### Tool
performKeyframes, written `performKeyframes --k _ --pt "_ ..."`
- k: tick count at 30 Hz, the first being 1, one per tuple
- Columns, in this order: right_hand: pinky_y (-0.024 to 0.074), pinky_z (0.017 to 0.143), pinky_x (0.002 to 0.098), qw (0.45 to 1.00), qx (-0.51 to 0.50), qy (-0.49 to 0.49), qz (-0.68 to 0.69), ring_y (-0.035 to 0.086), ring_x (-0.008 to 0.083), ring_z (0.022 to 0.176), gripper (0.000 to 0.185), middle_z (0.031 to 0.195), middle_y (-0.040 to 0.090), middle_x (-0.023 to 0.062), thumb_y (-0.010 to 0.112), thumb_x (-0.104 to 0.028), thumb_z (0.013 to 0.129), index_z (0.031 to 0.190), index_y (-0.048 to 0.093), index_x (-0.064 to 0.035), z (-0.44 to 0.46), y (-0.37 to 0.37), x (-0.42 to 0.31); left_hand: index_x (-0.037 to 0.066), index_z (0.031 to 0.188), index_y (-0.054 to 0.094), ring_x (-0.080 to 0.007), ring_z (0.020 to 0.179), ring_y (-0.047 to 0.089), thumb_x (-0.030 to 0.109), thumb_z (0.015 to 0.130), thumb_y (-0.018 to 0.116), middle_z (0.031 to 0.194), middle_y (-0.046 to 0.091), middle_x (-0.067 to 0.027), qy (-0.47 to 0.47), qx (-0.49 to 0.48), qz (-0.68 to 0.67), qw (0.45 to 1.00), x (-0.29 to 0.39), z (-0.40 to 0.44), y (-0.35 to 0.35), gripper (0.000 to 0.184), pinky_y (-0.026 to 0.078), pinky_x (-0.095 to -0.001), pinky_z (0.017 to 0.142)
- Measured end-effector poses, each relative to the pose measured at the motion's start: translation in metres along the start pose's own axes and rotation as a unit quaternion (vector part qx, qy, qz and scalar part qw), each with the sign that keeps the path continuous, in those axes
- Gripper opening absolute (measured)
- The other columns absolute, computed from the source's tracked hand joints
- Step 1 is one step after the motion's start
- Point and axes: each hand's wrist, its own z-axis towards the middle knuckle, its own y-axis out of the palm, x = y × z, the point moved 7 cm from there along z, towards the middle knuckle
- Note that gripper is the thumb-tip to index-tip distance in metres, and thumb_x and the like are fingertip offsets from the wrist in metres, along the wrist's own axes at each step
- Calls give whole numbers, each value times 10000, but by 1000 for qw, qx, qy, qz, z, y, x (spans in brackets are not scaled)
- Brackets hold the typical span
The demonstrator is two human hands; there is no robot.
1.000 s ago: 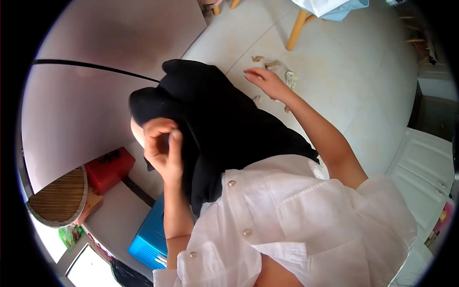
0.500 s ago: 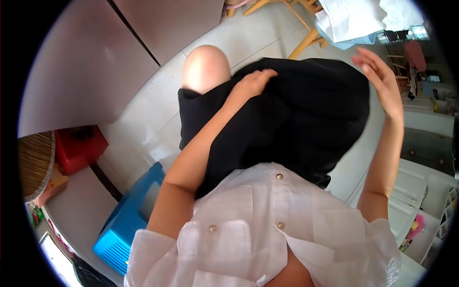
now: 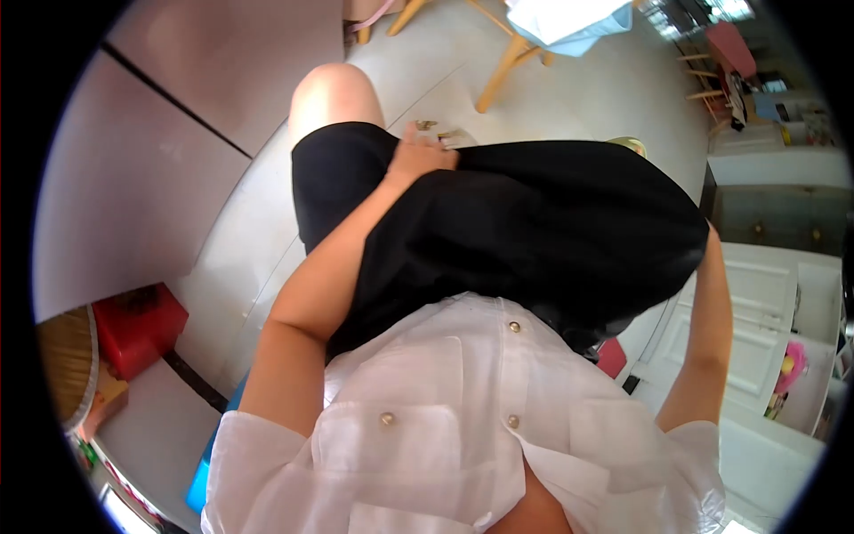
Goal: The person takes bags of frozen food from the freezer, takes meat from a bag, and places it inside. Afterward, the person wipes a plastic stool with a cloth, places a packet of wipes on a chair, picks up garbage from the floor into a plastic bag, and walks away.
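Note:
Black cloth (image 3: 534,222) covers my lap and thighs, with one bare knee (image 3: 334,93) showing at the upper left. My left hand (image 3: 420,158) lies on the cloth between my knees, fingers partly spread. At the far right edge of the cloth is my right hand (image 3: 709,242), mostly out of sight beside my thigh; its fingers are hidden. Small brownish scraps (image 3: 427,125) are on the floor just beyond my left hand.
Large pinkish panels (image 3: 133,169) stand at the left. A red box (image 3: 140,329) and part of a blue plastic object (image 3: 203,476) are at the lower left. A wooden-legged seat (image 3: 503,76) is ahead, and white cabinets (image 3: 738,311) stand at the right.
My left hand has come to rest on the black cloth between the knees. My right hand has dropped from the air to beside my thigh. The bare knee has come into view since the earliest frame.

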Motion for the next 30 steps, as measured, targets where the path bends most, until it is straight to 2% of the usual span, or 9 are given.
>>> performKeyframes --k 6,7,10,13,16,17,22,23,30 --pt "510 842 317 927 201 -53 311 623 207 946 372 1096 647 93 491 -238 948 1230 545 -1 -45 46 40 156 1165 615 -211 1234 449 240 847 508 1232 573 -39 -90 84 174 977 -33 -13 -67 346 171 -551 1100" --pt "503 740 273 904 234 -61 353 612 154 821 290 942 660 49 473 -167 946 1171 577 -15 -61 62 28 143 1182 609 -201 1280 399 200 807 566 1264 555 -43 -86 77 148 982 -30 -20 -88 382 174 -529 1107" --pt "386 579 214 930 121 -157 310 466 56 656 214 775 550 -61 435 -105 943 1077 590 -43 -70 67 20 101 1110 640 -202 1291 383 142 757 615 1234 571 -38 -11 58 102 993 -34 -24 -88 356 134 -528 1119" --pt "449 741 255 897 219 -177 342 543 124 857 257 939 607 14 492 -93 897 1137 573 -47 -79 74 -4 98 932 678 -207 1120 542 132 734 638 1002 659 -55 113 70 80 988 -26 -9 -72 205 337 -464 1029" --pt "457 858 316 890 213 -140 378 536 178 1015 301 1093 606 71 534 -134 897 1182 585 -48 -24 71 22 107 777 653 -254 815 637 164 761 645 744 649 -84 62 70 -43 995 -21 13 -80 60 488 -402 769" --pt "456 858 319 883 230 -122 391 539 174 1004 293 1079 611 64 534 -141 900 1172 597 -52 -3 65 34 126 782 625 -318 623 604 225 823 616 649 608 -121 93 195 -82 973 -18 18 -98 107 473 -419 573" --pt "467 777 292 880 248 -62 401 556 140 873 250 961 626 25 532 -162 903 1100 656 -71 52 64 61 154 953 649 -367 785 633 388 877 586 798 667 -139 -118 299 -43 946 -72 71 -147 254 505 -444 687" --pt "451 647 247 896 266 -61 350 529 111 715 206 819 596 -13 513 -177 914 1034 655 -87 74 52 78 167 989 653 -368 816 636 406 881 578 833 674 -139 -119 289 -63 948 -81 81 -149 273 506 -447 721" --pt "364 572 233 802 435 -249 325 413 69 605 131 685 464 -63 500 -202 936 895 599 -127 -7 -9 47 217 1026 634 -347 917 628 485 888 526 923 677 -121 -178 195 -27 964 -157 122 -120 319 500 -452 782"
